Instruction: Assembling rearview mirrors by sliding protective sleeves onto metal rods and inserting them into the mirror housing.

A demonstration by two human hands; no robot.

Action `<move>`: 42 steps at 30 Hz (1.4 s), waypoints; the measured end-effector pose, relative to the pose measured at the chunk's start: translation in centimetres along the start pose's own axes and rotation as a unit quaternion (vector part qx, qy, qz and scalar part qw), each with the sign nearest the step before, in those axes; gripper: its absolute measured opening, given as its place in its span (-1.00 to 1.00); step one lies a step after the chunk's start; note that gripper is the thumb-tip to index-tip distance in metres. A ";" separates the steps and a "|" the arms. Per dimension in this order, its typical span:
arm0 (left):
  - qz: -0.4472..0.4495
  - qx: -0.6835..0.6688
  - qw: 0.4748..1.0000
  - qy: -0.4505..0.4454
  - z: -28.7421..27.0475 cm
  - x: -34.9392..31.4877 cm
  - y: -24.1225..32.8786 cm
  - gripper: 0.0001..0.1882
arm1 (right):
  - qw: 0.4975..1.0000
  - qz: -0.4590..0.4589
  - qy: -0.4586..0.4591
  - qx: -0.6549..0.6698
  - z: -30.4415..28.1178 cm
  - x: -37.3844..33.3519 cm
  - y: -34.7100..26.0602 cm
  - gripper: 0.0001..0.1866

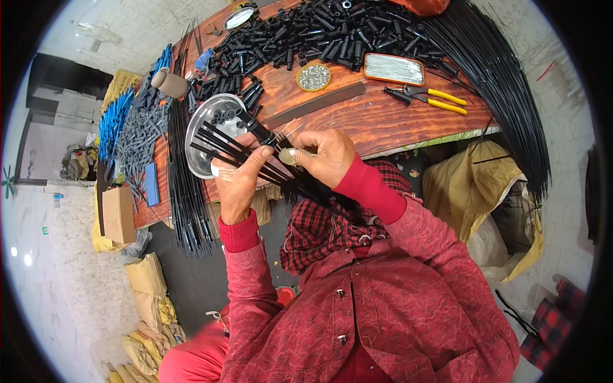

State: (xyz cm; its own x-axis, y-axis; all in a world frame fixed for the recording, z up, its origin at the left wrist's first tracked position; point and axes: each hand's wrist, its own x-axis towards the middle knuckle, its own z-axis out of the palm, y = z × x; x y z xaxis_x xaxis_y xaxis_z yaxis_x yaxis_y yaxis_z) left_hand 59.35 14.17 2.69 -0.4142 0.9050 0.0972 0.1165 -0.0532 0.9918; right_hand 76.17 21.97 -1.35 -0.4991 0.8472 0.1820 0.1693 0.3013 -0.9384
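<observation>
Head view: a worker's left hand [237,182] grips a fan of slim black rods [220,142] at the center of the frame, with a black tubular piece [257,129] tilted where the two hands meet. The right hand [329,152] is curled in close, thumb near the tube's lower end; whether its fingers grip anything cannot be made out. Left of center, a clear bowl [193,153] sits behind the rods. Black tubes [338,32] crowd the top of the wooden table [357,121], above yellow-handled pliers [444,101] at upper right.
</observation>
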 end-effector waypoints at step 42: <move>-0.015 -0.205 0.974 -0.091 -3.2 0.5 -5.3 -0.42 | 0.914 0.050 -0.233 0.327 0.2 1.0 3.1 -0.83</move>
State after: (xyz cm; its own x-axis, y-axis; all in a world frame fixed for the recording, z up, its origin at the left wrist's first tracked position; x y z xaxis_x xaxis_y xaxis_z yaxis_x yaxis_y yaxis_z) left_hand 55.65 13.59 -2.29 -0.2406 0.9667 0.0876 -0.2802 -0.1556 0.9472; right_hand 76.06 23.69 -4.16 -0.8428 0.5318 0.0829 -0.2340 -0.2233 -0.9462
